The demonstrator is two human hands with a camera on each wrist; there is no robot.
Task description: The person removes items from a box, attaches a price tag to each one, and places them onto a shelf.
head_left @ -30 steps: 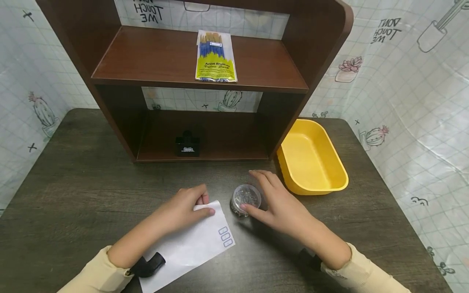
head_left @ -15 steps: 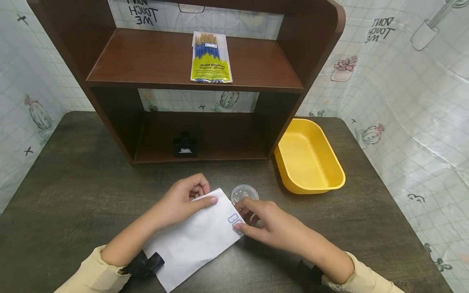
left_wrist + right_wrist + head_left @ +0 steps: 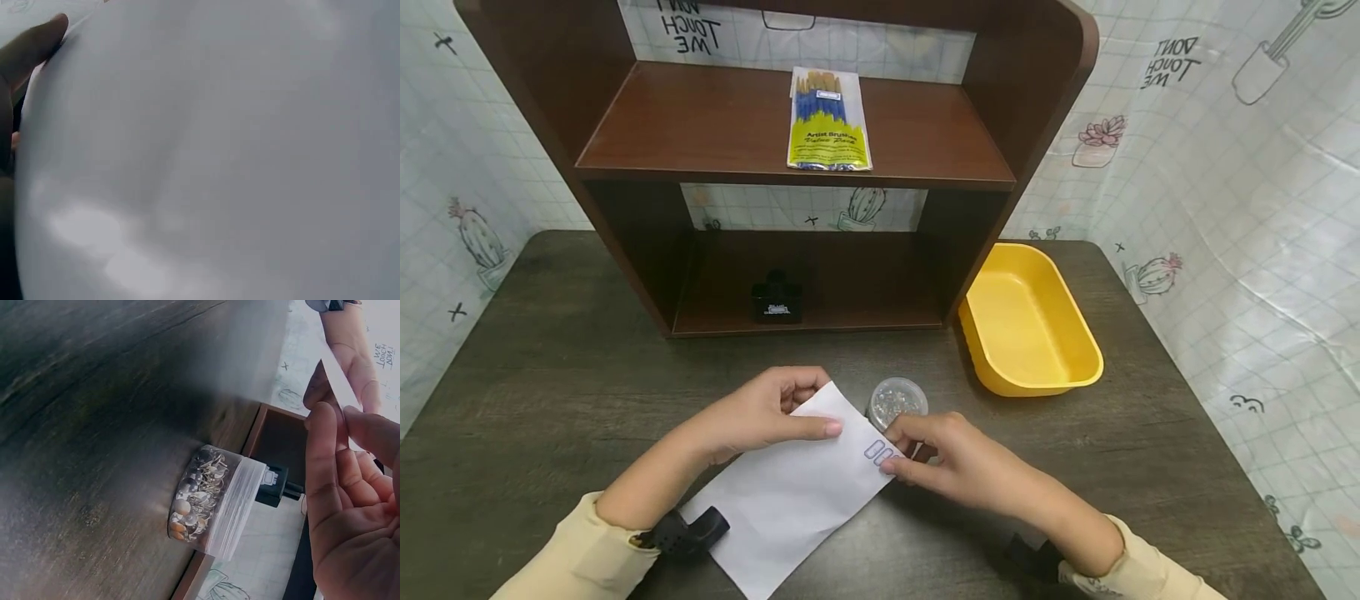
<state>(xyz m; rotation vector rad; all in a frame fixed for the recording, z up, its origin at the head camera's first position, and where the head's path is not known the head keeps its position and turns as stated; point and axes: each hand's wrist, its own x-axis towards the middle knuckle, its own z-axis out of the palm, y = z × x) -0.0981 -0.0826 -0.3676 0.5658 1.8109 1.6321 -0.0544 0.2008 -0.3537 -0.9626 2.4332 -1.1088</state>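
Note:
A white sheet of paper (image 3: pixel 790 504) with a column of small printed boxes near its right end is raised, at a slant, off the dark table. My left hand (image 3: pixel 756 421) pinches its upper-left edge, thumb on top and fingers behind. At the right corner my right hand (image 3: pixel 958 458) pinches it between thumb and curled fingers, covering part of the boxes. Just beyond the right fingers stands a small clear lidded jar (image 3: pixel 898 400); the right wrist view shows the jar (image 3: pixel 212 500) full of round-headed thumbtacks (image 3: pixel 199 494). Paper (image 3: pixel 219 150) fills most of the left wrist view.
A brown two-level shelf (image 3: pixel 797 179) stands at the back. On its upper board lies a pack of artist brushes (image 3: pixel 829 121); a small black bottle-like object (image 3: pixel 777 302) sits on the lower one. A yellow tub (image 3: pixel 1030 321) stands right of the shelf.
The right hand has moved from beside the jar to the paper's right corner and pinched it. The paper, still in the left hand, has been lifted and shifted slightly toward the jar.

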